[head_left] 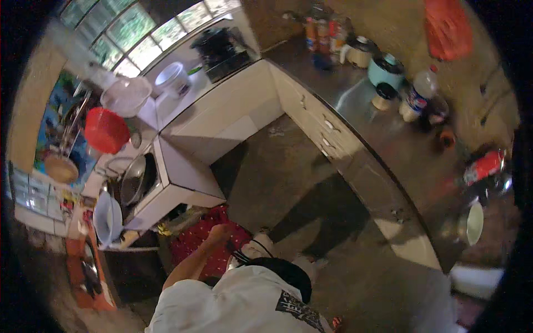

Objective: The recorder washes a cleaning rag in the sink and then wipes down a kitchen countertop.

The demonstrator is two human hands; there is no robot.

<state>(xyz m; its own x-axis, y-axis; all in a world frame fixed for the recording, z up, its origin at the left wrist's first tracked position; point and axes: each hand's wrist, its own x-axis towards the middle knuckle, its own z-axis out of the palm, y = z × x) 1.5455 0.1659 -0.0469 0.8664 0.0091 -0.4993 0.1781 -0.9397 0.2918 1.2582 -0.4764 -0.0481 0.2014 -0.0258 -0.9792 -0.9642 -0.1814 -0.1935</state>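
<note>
My left hand (pixel 220 234) is low at my left side, above a dark red patterned mat (pixel 195 245) on the floor. Its fingers look curled, but the blur hides whether they hold anything. Just beside it, thin dark cords (pixel 241 256) run by the waist of my black shorts (pixel 287 270). My right hand is out of view. On the white-tiled counter to the left lie a metal pan (pixel 134 181), a red plastic basin (pixel 106 130) and a pale blue basin (pixel 108 218).
A white bucket (pixel 172 79) and a black stove (pixel 220 52) stand beneath the barred window. Along the right, a dark counter (pixel 374 137) with drawers holds a turquoise cooker (pixel 386 68), a Pepsi bottle (pixel 418 95) and a pale bowl (pixel 474 223). Bare floor (pixel 275 166) lies between the counters.
</note>
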